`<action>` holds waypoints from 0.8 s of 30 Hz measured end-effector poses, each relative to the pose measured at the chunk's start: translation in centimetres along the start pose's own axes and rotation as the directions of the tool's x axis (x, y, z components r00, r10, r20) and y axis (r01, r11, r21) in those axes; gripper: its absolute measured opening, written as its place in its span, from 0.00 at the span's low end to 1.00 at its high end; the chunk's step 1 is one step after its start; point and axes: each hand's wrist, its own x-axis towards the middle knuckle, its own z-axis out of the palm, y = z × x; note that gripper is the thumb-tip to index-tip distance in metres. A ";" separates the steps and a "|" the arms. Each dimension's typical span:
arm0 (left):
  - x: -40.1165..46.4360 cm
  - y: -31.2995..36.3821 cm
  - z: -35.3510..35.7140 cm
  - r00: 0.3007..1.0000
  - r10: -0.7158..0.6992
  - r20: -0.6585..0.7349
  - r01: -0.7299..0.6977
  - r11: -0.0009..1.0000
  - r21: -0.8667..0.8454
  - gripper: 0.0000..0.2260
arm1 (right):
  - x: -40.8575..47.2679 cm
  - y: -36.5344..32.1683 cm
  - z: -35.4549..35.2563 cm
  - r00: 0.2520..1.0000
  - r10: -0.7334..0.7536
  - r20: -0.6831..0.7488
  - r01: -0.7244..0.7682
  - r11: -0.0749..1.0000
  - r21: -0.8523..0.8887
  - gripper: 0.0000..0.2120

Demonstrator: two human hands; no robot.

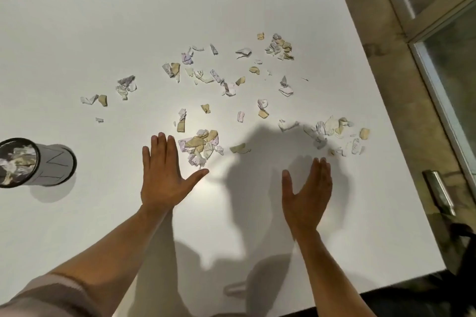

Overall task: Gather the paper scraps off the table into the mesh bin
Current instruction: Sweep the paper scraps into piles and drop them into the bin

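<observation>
mesh bin [33,162]: left side cut off by frame edge | left sleeve [51,296]: runs off bottom-left corner | right forearm [342,280]: cropped at bottom edge | smallest paper scraps [269,72]: too small to resolve

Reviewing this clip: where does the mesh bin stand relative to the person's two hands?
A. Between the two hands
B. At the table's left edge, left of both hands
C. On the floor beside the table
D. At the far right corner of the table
B: the round dark-rimmed mesh bin, already holding paper scraps, stands on the white table at the left edge, left of the open left hand and right hand.
</observation>
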 end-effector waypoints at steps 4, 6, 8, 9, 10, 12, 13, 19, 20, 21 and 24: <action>0.0 0.1 -0.1 1.000 -0.008 0.001 0.008 1.000 0.016 0.52 | 5.4 3.3 -0.6 0.982 0.169 -0.085 -0.168 0.986 0.014 0.39; 0.1 0.1 -0.2 1.000 -0.006 0.001 0.006 1.000 0.022 0.52 | 7.5 4.5 -0.7 0.973 0.202 -0.110 -0.200 0.979 0.029 0.41; 0.1 0.3 -0.2 1.000 -0.008 0.004 0.007 1.000 0.021 0.52 | 9.6 5.1 -0.7 0.961 0.254 -0.109 -0.249 0.967 0.055 0.45; 0.1 0.3 -0.2 1.000 -0.011 0.003 0.011 1.000 0.015 0.52 | 10.5 5.2 -0.6 0.957 0.271 -0.099 -0.266 0.962 0.066 0.47; 0.1 0.2 -0.1 1.000 -0.014 0.001 0.014 1.000 0.006 0.52 | 11.3 5.2 -0.5 0.957 0.278 -0.085 -0.272 0.959 0.074 0.48; 0.1 0.1 0.0 1.000 -0.018 -0.007 0.018 1.000 -0.010 0.52 | 13.0 5.1 -0.2 0.963 0.266 -0.052 -0.261 0.962 0.084 0.50; 0.1 0.1 0.0 1.000 -0.016 -0.010 0.016 1.000 -0.009 0.52 | 13.6 5.0 -0.1 0.968 0.250 -0.030 -0.247 0.965 0.088 0.51; 0.1 0.2 0.0 1.000 -0.009 -0.020 0.009 1.000 -0.008 0.52 | 15.7 2.7 1.1 0.998 0.005 0.060 -0.010 0.997 0.082 0.41; 0.0 0.2 -0.1 1.000 -0.011 -0.017 0.011 1.000 -0.008 0.52 | 15.5 2.0 1.3 0.997 -0.044 0.066 0.038 0.995 0.087 0.39; 0.1 0.2 -0.1 1.000 -0.014 -0.014 0.014 1.000 -0.008 0.52 | 15.1 1.3 1.6 0.993 -0.092 0.080 0.084 0.992 0.098 0.38; 0.0 0.2 -0.2 1.000 -0.020 -0.006 0.020 1.000 -0.006 0.53 | 13.4 -1.0 2.7 0.961 -0.232 0.154 0.216 0.970 0.114 0.36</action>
